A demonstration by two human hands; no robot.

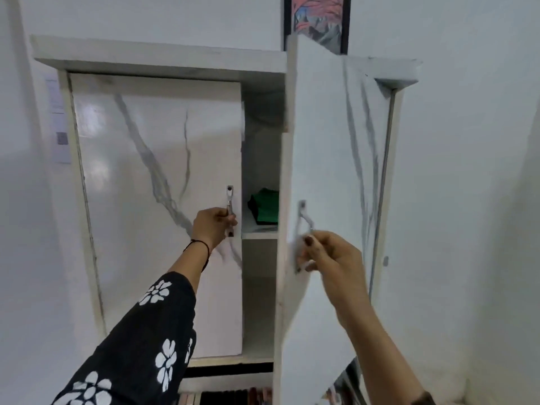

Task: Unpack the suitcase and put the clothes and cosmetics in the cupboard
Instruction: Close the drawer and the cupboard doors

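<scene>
This looks like a room in a home: a white cupboard [157,58] with marble-patterned doors [157,200] is set against plain white walls [467,171]. A folded green garment [264,206] lies on its shelf, a framed picture [317,21] hangs above, and books [233,397] sit below.

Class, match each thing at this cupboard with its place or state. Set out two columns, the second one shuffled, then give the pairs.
1 green cloth
2 framed picture
3 right door
4 left hand

A swung open
B grips the left door's handle
C on a shelf inside
D on the wall above the cupboard

Pairs: 1-C, 2-D, 3-A, 4-B
</scene>
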